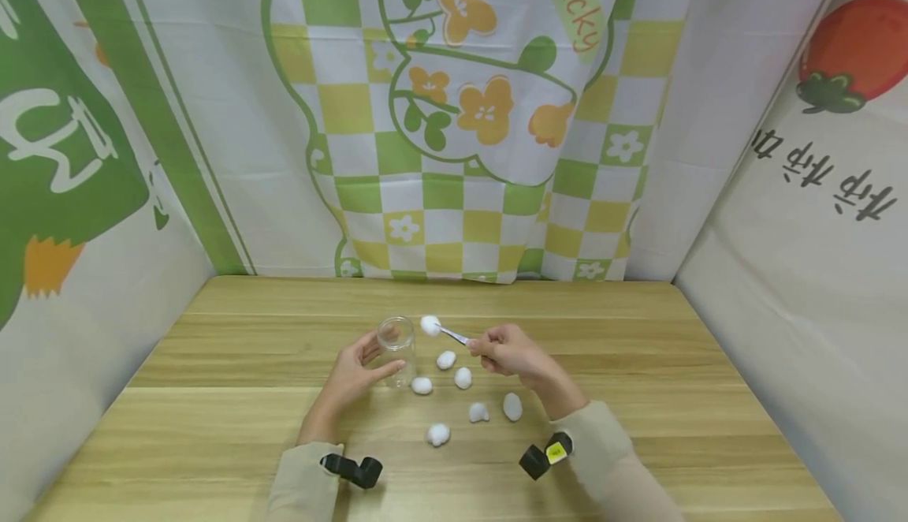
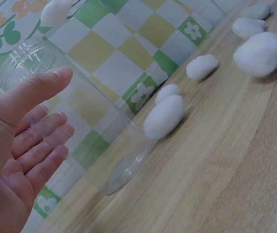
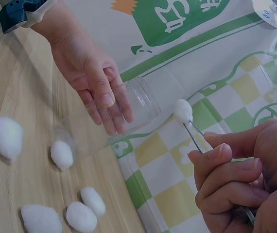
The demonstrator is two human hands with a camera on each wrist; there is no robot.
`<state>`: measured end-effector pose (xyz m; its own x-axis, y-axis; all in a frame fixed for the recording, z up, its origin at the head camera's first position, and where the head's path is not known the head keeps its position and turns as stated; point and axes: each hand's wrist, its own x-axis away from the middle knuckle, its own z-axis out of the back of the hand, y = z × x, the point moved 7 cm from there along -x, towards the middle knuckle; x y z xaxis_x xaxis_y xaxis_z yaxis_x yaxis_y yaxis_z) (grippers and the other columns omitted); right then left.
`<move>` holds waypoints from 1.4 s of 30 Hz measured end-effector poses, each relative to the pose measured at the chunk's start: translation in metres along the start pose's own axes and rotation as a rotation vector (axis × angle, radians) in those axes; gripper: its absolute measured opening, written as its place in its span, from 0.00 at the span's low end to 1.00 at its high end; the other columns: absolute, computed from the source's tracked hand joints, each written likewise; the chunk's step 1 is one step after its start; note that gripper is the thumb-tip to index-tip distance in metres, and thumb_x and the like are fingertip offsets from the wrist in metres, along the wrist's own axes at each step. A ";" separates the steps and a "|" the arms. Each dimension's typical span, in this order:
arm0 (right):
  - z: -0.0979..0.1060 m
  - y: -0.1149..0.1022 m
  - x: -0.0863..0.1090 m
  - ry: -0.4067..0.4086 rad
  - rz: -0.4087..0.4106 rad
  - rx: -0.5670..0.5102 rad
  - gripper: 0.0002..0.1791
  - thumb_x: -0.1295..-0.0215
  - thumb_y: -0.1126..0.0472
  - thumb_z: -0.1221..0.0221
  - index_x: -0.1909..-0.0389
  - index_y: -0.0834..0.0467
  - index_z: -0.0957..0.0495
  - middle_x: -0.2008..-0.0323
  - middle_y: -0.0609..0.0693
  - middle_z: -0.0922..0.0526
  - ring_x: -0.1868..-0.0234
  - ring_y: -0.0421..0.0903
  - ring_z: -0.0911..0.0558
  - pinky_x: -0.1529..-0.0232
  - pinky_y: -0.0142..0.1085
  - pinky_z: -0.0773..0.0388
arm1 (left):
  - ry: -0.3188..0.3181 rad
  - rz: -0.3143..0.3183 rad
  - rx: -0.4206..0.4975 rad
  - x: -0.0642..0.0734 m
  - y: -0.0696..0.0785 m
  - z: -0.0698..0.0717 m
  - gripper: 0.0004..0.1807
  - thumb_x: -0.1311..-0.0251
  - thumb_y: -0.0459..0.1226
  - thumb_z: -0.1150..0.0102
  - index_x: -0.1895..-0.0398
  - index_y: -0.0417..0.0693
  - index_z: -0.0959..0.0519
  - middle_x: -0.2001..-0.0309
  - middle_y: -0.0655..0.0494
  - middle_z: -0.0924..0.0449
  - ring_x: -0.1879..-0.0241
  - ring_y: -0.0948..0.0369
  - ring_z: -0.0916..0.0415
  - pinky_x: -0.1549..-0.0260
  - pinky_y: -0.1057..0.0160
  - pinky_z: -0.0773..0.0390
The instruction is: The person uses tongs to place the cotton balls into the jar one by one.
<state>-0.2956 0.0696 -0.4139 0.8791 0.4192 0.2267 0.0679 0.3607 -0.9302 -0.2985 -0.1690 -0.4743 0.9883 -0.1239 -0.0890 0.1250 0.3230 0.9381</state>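
Note:
A clear, open-topped plastic jar [image 1: 400,351] stands on the wooden table, with my left hand [image 1: 351,370] around it. In the left wrist view the thumb lies on the near side of the jar [image 2: 97,128] and the fingers lie behind it. My right hand [image 1: 512,351] grips metal tweezers [image 1: 454,335]. Their tips pinch a white cotton ball [image 3: 182,111], raised just right of the jar's mouth and apart from it. Another cotton ball [image 1: 422,385] lies on the table close to the jar's base.
Several more cotton balls lie on the table [image 1: 638,427] to the right and in front of the jar, among them one [image 1: 512,407] below my right wrist and one [image 1: 438,434] nearer me. Printed curtains [image 1: 468,214] hang behind the table and at both sides.

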 end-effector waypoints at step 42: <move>-0.029 -0.013 -0.017 -0.016 0.006 -0.022 0.14 0.31 0.60 0.45 0.79 0.58 0.27 0.88 0.43 0.32 0.88 0.35 0.43 0.86 0.25 0.49 | -0.007 0.032 0.022 0.004 0.000 0.000 0.37 0.44 0.39 0.33 0.31 0.44 0.36 0.32 0.41 0.31 0.31 0.44 0.35 0.28 0.48 0.35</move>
<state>-0.2974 0.0334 -0.4136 0.8721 0.4343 0.2254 0.0731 0.3399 -0.9376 -0.2947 -0.1698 -0.4743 0.9911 -0.1205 -0.0561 0.0909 0.3064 0.9476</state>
